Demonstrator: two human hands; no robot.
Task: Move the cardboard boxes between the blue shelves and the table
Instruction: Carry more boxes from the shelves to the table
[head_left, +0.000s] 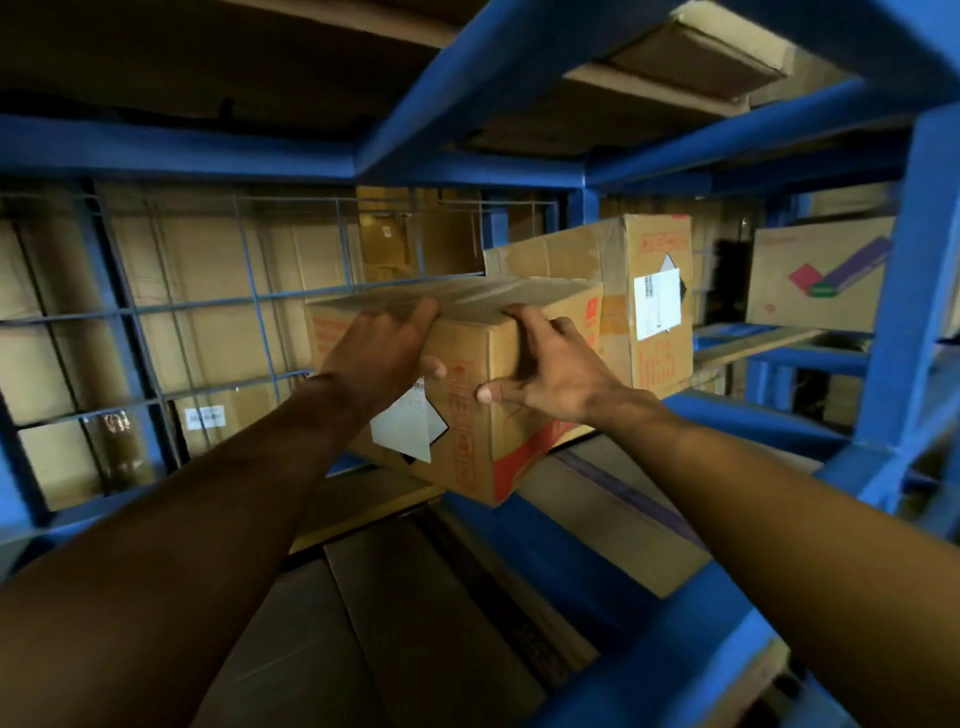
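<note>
Box: the cardboard box (467, 431) is tipped at the front edge of the blue shelf (566, 561), just beside a taller box (623, 270).
Left: the left hand (384, 353) has its fingers curled over the top edge.
Right: the right hand (550, 374) grips the top corner.
Do it well: I think hold tight on both sides, keep it level and go slow.

The box (467, 395) sits mid-view, a corner toward the camera, with the left hand (379, 353) gripping it at its 9 o'clock and the right hand (550, 374) at its 3 o'clock. A second box (623, 291) stands just behind at 2 o'clock on the shelf (727, 415). A third box (815, 275) stands well apart at 3 o'clock. A wire grid (208, 312) stands at 9 o'clock. Cardboard sheets (415, 623) lie below at 6 o'clock.
</note>
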